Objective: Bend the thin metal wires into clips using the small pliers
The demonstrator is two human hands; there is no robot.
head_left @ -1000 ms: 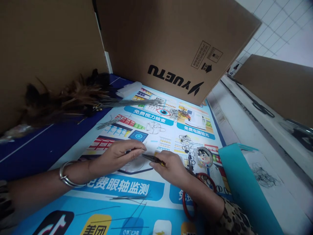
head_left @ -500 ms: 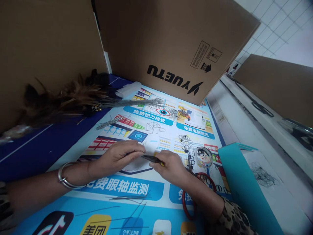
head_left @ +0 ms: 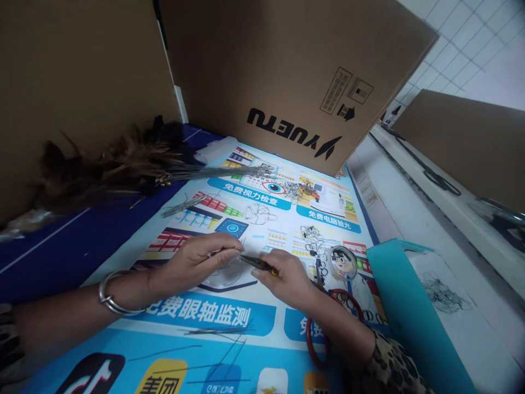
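Note:
My right hand (head_left: 287, 276) is closed around pliers (head_left: 259, 264) with dark jaws and a bit of yellow on the grip. The jaws point left and reach the fingertips of my left hand (head_left: 211, 257), which is pinched shut. Thin wire shows at those fingertips, mostly hidden by the fingers. Beneath my right forearm lie red-handled scissors (head_left: 318, 347), partly covered. Black wire loops (head_left: 322, 268) lie beside a round clear-rimmed disc (head_left: 343, 262) to the right of that hand. Loose straight wires (head_left: 217, 331) rest on the printed mat in front of me.
A bundle of straight wires (head_left: 221, 173) and brown feathers (head_left: 118, 156) lie at the back left. The large cardboard box (head_left: 287, 71) stands behind the mat. On the right is a teal box (head_left: 410, 306), with tangled wire (head_left: 443, 293) beyond its edge.
My left fingertips have shifted slightly, with the thumb now higher and closer to the fingers. The pliers' tip has risen a little to meet them.

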